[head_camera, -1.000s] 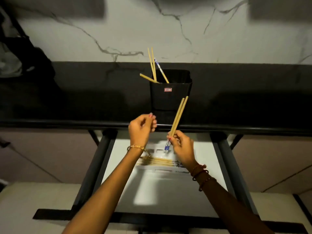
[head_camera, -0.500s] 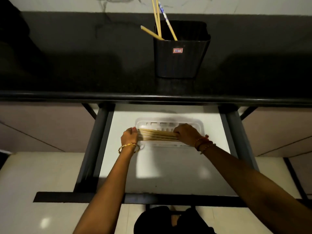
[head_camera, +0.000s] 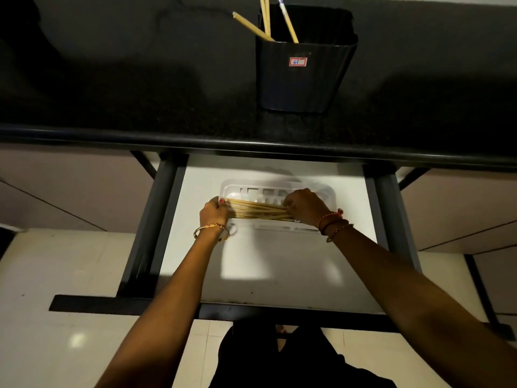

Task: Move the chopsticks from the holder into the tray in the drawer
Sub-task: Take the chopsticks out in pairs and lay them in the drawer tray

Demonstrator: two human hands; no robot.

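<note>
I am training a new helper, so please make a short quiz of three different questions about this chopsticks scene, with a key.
1. True or false: the black holder on the counter is empty.
2. Where is the bundle of chopsticks lying? A) on the counter B) in the white tray in the drawer C) on the floor
3. Fill in: the left hand and the right hand touch the bundle at its opposite ____.

Key: 1 false, several chopsticks stand in it; 2 B; 3 ends.

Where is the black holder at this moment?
The black holder stands on the dark countertop, upper centre-right in the head view, behind the open drawer, with some chopsticks inside.
</note>
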